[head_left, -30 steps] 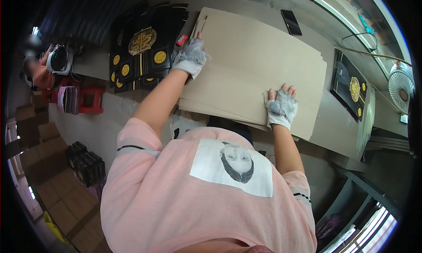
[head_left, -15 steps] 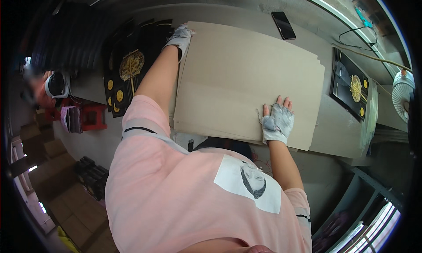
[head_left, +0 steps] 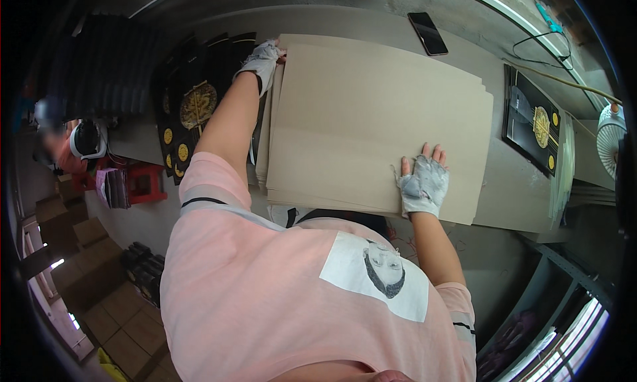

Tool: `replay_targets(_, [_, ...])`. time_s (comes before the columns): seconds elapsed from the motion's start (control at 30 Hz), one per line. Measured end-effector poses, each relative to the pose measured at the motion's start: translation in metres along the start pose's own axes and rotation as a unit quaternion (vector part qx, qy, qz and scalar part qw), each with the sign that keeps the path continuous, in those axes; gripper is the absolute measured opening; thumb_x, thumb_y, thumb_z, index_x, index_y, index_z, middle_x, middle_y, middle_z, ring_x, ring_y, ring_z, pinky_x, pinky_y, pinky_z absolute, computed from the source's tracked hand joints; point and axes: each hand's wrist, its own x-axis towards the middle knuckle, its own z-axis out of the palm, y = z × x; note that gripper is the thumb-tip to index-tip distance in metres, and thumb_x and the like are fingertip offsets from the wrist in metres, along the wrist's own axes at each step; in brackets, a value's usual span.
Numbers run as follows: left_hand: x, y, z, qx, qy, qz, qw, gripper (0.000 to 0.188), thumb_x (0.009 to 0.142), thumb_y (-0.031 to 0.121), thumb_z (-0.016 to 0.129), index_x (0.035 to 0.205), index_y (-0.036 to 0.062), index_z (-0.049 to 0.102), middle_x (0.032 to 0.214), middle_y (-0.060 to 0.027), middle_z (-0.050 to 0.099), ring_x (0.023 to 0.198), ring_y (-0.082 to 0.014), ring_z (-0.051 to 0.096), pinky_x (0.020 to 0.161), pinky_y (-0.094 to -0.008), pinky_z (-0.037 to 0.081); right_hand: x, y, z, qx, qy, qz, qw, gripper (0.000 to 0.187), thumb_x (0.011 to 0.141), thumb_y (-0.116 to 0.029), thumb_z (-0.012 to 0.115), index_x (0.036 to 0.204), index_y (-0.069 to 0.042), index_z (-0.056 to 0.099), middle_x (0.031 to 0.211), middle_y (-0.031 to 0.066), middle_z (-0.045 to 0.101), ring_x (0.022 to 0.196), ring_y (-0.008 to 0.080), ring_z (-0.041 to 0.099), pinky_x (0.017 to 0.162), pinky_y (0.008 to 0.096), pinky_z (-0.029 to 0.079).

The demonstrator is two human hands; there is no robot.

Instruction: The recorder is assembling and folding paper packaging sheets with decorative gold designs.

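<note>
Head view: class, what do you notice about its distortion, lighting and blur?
Head view: fisheye bending bows the far edge of the table; head view: corners fall black, while the opening at lower right glares white; head view: the co-worker looks blurred, the right hand fairly sharp.

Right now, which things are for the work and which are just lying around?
In the work:
big beige sheets, piled up
left hand, at their far left corner
right hand, flat on top

Seemingly just lying around:
black phone, beyond the sheets
red stool
black-and-gold panels at right, untouched, though they might belong
</note>
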Motion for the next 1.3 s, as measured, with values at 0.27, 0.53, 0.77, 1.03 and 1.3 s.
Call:
replay_targets(0.27, [0.031, -0.047, -0.032, -0.217, -0.121, 0.033, 0.968, 0.053, 0.097, 0.020, 0.071, 0.147, 0.0096, 0.054, 0.104, -0.0016, 0.072, 0.078, -0.0114, 0.066, 0.063, -0.0268, 0.050, 0.002, -0.003, 0.001, 0.015, 0.013, -0.018, 1.000, 0.074, 0.096, -0.053, 0.058, 0.154, -0.008, 0.046, 0.161, 0.0249, 0.039, 0.151, 0.0393, 0.035, 0.119, 0.0575, 0.031])
replay_targets(0.53, [0.060, -0.054, -0.019, -0.213, -0.075, 0.010, 0.974, 0.060, 0.102, 0.052, 0.058, 0.142, 0.0075, 0.060, 0.136, -0.0097, 0.066, 0.126, -0.0268, 0.058, 0.110, -0.0349, 0.040, 0.001, -0.001, 0.008, 0.015, 0.039, -0.027, 0.999, 0.074, 0.097, -0.053, 0.058, 0.154, -0.008, 0.046, 0.161, 0.0251, 0.039, 0.151, 0.0397, 0.035, 0.119, 0.0584, 0.031])
replay_targets(0.77, [0.005, -0.002, 0.038, -0.221, -0.087, 0.103, 0.966, 0.066, 0.103, 0.059, 0.052, 0.144, 0.0080, 0.058, 0.148, -0.0058, 0.058, 0.135, -0.0198, 0.052, 0.114, -0.0335, 0.036, -0.003, 0.005, 0.008, -0.004, 0.020, 0.007, 1.000, 0.074, 0.096, -0.053, 0.059, 0.153, -0.008, 0.047, 0.160, 0.0256, 0.039, 0.150, 0.0405, 0.036, 0.119, 0.0593, 0.031])
replay_targets(1.03, [0.038, -0.036, 0.006, -0.221, -0.125, 0.234, 0.939, 0.051, 0.106, 0.043, 0.054, 0.142, 0.0073, 0.060, 0.141, -0.0069, 0.063, 0.132, -0.0183, 0.056, 0.111, -0.0324, 0.040, 0.002, -0.001, 0.002, 0.011, 0.009, -0.011, 1.000, 0.073, 0.096, -0.053, 0.059, 0.153, -0.008, 0.047, 0.161, 0.0253, 0.038, 0.151, 0.0399, 0.035, 0.119, 0.0590, 0.031])
replay_targets(1.3, [0.033, -0.054, -0.016, 0.075, 0.081, 0.200, 0.974, 0.050, 0.100, 0.020, 0.067, 0.149, 0.0114, 0.056, 0.150, -0.0112, 0.054, 0.124, -0.0215, 0.062, 0.101, -0.0369, 0.052, 0.001, -0.004, -0.002, 0.018, 0.012, -0.021, 1.000, 0.073, 0.096, -0.053, 0.058, 0.154, -0.009, 0.047, 0.161, 0.0248, 0.038, 0.151, 0.0394, 0.035, 0.120, 0.0581, 0.030])
